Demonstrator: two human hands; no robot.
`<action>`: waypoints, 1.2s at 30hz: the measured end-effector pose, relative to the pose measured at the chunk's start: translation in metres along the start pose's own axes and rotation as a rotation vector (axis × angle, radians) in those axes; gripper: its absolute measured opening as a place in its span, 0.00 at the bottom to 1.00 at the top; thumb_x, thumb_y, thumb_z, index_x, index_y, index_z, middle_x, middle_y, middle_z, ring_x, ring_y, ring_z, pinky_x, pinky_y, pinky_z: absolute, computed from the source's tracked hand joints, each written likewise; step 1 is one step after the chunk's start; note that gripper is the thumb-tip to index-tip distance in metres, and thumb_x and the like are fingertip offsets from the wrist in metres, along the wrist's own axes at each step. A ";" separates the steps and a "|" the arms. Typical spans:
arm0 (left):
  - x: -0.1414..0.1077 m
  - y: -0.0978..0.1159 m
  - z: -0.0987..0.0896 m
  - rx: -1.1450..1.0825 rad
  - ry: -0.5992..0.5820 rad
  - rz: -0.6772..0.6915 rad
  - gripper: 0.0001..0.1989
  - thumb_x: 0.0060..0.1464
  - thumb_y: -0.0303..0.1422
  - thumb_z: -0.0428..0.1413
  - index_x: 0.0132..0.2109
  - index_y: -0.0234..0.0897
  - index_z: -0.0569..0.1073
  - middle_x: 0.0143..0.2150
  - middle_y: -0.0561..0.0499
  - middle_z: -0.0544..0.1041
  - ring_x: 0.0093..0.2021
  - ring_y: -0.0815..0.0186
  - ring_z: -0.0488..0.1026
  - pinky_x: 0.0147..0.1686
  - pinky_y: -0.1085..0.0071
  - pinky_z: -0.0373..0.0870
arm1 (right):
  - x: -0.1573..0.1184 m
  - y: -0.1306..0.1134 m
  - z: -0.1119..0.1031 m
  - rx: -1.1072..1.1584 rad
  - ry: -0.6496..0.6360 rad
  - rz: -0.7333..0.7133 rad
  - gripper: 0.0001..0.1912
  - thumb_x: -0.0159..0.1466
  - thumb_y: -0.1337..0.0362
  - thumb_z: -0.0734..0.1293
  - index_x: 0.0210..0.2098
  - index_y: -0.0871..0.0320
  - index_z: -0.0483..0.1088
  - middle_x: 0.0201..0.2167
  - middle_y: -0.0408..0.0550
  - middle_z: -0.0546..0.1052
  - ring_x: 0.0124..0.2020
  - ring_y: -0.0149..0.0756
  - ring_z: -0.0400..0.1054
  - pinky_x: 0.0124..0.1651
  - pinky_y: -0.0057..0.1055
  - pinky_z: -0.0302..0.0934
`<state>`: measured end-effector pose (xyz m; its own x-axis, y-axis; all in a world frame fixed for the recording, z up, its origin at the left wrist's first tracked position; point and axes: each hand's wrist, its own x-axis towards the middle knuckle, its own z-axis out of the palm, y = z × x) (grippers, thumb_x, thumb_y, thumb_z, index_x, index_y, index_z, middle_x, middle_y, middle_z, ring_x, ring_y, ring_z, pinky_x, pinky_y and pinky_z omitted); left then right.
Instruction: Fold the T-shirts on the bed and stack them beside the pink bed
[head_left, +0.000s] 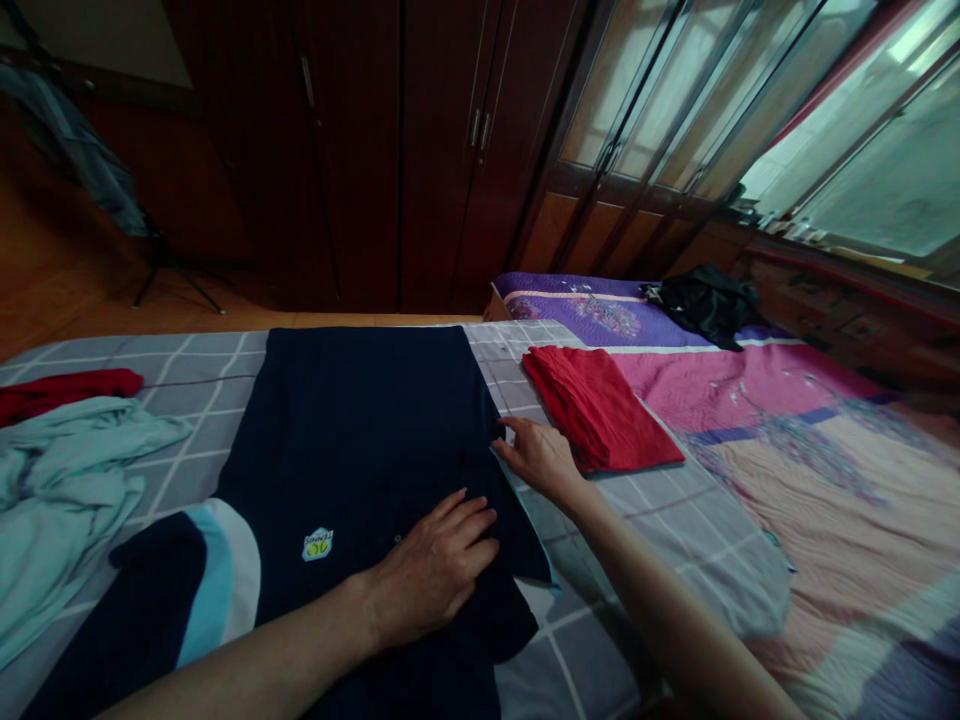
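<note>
A dark navy polo shirt (360, 420) with a "TENNIS" patch lies spread on the bed, its hem towards the wardrobe. Its sleeve on the left is flat and shows light-blue and white bands; on the right the cloth is folded inward. My left hand (442, 560) rests palm down on the chest of the shirt with fingers stretched out. At the shirt's right edge, my right hand (541, 458) pinches the fabric between thumb and forefinger. Just beyond that hand sits a folded red garment (600, 410).
Crumpled pale-green clothing (67, 490) and a red cloth (75, 388) lie to the left on the grey checked bedsheet (202, 380). Another bed with a purple and pink cover (750, 390) adjoins on the right, a black garment (705, 305) on it. Dark wardrobes (360, 160) stand behind.
</note>
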<state>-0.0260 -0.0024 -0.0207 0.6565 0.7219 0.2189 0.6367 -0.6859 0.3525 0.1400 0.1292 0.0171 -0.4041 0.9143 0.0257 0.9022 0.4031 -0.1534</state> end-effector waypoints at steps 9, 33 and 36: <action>0.002 -0.006 0.003 -0.025 0.063 -0.020 0.15 0.59 0.26 0.47 0.52 0.36 0.69 0.58 0.44 0.68 0.63 0.58 0.58 0.63 0.56 0.53 | 0.012 0.035 0.012 0.097 0.003 0.104 0.12 0.62 0.61 0.59 0.32 0.56 0.74 0.27 0.45 0.77 0.31 0.35 0.72 0.30 0.26 0.54; 0.003 -0.003 -0.002 -0.060 -0.006 -0.045 0.19 0.60 0.31 0.49 0.58 0.37 0.64 0.62 0.42 0.63 0.65 0.56 0.54 0.63 0.55 0.53 | -0.019 -0.006 0.012 0.023 0.218 -0.098 0.26 0.65 0.54 0.59 0.58 0.64 0.60 0.50 0.60 0.70 0.52 0.47 0.65 0.49 0.40 0.61; 0.004 -0.003 -0.001 -0.066 0.007 -0.046 0.17 0.61 0.32 0.48 0.57 0.37 0.66 0.60 0.43 0.67 0.63 0.58 0.57 0.63 0.57 0.52 | -0.041 -0.014 0.016 0.096 0.186 -0.334 0.33 0.65 0.55 0.58 0.64 0.65 0.49 0.64 0.62 0.55 0.65 0.48 0.47 0.61 0.45 0.51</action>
<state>-0.0255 0.0029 -0.0199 0.6240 0.7533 0.2078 0.6379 -0.6447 0.4212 0.1419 0.0858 0.0027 -0.6311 0.7283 0.2670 0.7037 0.6824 -0.1981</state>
